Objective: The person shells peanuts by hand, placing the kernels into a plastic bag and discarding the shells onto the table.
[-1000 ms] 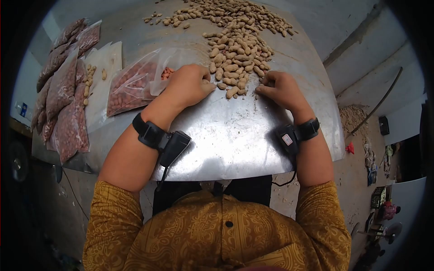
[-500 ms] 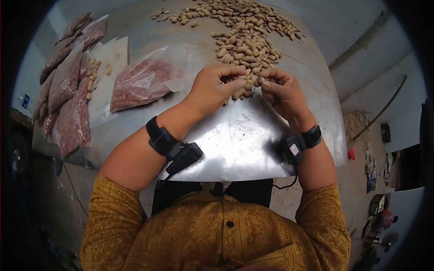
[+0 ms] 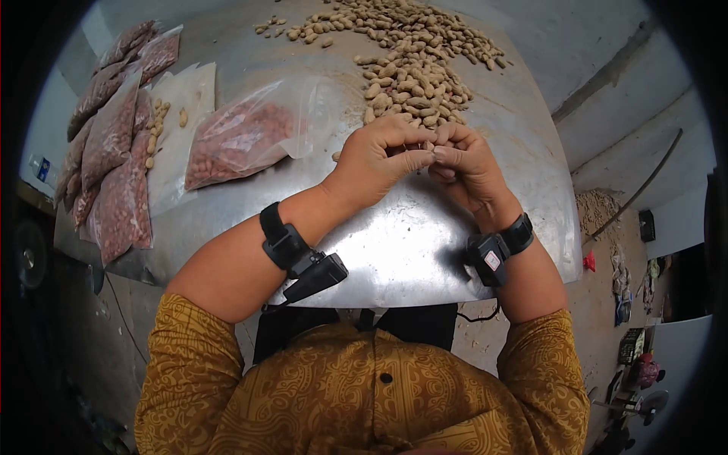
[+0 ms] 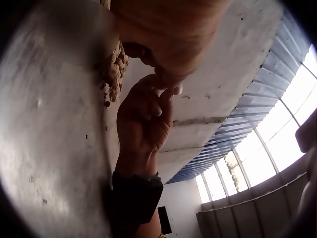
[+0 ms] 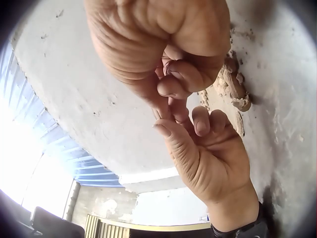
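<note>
My left hand [image 3: 383, 159] and right hand [image 3: 472, 163] meet at the fingertips over the table, just in front of the peanut pile [image 3: 417, 87]. Thumbs and forefingers pinch a peanut [image 3: 429, 146] between them, mostly hidden by the fingers. Seen from the right wrist, a small pinkish kernel [image 5: 166, 66] shows among the curled fingers of the right hand, while the left hand [image 5: 213, 158] reaches in from below, thumb extended to the right thumb. From the left wrist, the right hand [image 4: 143, 114] appears beyond the left one.
A clear bag of shelled red peanuts [image 3: 243, 144] lies left of the hands on the metal table [image 3: 387, 258]. Further left are a flat empty bag [image 3: 178, 167] with several unshelled peanuts [image 3: 157, 129] on it and a stack of filled bags [image 3: 114, 152]. A wall runs along the right.
Both hands were apart at the near end of the pile, then came together around a peanut. Now the fingertips meet slightly closer to the body, the left hand having moved right.
</note>
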